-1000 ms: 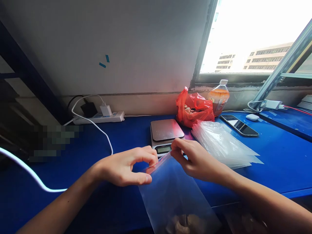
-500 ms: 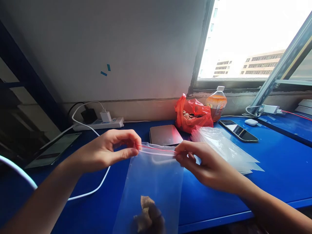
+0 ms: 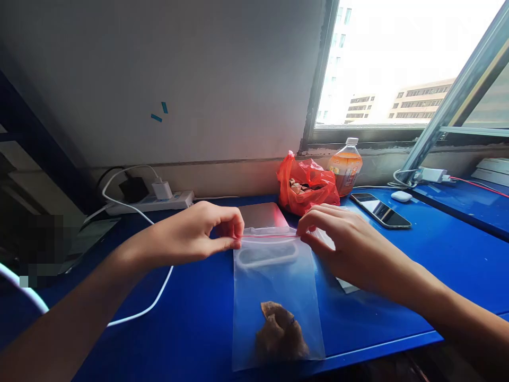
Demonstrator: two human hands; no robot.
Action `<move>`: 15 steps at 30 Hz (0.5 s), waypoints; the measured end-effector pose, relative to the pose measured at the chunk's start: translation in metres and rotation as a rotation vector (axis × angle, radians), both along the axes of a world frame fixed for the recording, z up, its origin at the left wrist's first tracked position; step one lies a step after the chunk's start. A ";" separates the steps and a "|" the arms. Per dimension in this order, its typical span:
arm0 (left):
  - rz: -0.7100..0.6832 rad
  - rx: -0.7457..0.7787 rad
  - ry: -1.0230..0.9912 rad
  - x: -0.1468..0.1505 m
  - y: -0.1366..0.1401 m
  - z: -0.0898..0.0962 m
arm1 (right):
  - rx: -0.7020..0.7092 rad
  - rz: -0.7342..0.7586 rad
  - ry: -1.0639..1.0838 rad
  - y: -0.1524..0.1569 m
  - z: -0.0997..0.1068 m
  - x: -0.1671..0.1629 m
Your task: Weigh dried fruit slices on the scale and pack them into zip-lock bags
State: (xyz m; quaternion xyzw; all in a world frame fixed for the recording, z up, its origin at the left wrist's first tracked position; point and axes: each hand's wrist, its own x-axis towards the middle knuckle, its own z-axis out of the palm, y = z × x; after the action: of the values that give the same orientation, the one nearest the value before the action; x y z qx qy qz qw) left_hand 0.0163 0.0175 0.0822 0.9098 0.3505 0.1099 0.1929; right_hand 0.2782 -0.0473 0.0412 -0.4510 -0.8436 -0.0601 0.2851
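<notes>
A clear zip-lock bag (image 3: pixel 274 284) with a red line along its top hangs between my two hands over the blue table. Brown, irregular dried pieces (image 3: pixel 280 331) lie at the bottom of the bag; what they are I cannot make out. My left hand (image 3: pixel 210 231) pinches the bag's upper left corner between thumb and fingers. At the upper right corner, my right hand (image 3: pixel 342 239) pinches the zip strip. Behind the bag's top edge lies a flat silver scale-like slab (image 3: pixel 264 215), partly hidden.
A red plastic bag (image 3: pixel 308 185) holding pieces stands by a bottle of orange drink (image 3: pixel 345 167). A phone (image 3: pixel 379 210) and a white earbud case (image 3: pixel 401 196) lie on the right. A power strip (image 3: pixel 175 200) and white cable (image 3: pixel 159 305) are at left.
Both hands and the bag have shifted right in view. The bag's lower part has swung right and its bottom edge now shows. My right hand now covers most of the stack of clear bags.
</notes>
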 end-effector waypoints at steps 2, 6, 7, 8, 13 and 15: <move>0.044 0.012 -0.027 0.001 0.002 -0.003 | 0.025 -0.017 0.073 0.000 -0.001 0.003; 0.032 -0.017 -0.058 0.002 0.001 -0.005 | 0.120 -0.022 0.247 -0.002 0.001 0.006; 0.018 -0.023 -0.076 0.003 0.000 -0.004 | 0.150 -0.029 0.323 -0.003 0.001 0.006; 0.008 -0.024 -0.107 0.005 0.000 -0.002 | 0.183 -0.041 0.419 -0.006 -0.001 0.006; 0.046 0.137 -0.612 0.011 0.001 0.020 | 0.262 -0.136 0.888 -0.036 -0.032 -0.006; 0.099 0.247 -0.826 0.011 0.003 0.033 | 0.027 -0.108 0.952 -0.047 -0.048 -0.017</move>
State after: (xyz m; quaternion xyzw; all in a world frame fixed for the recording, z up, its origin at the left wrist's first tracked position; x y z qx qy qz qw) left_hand 0.0275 0.0205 0.1150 0.7878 0.2712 0.5151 0.2012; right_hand 0.2614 -0.0945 -0.0071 -0.4679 -0.5937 0.1274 0.6422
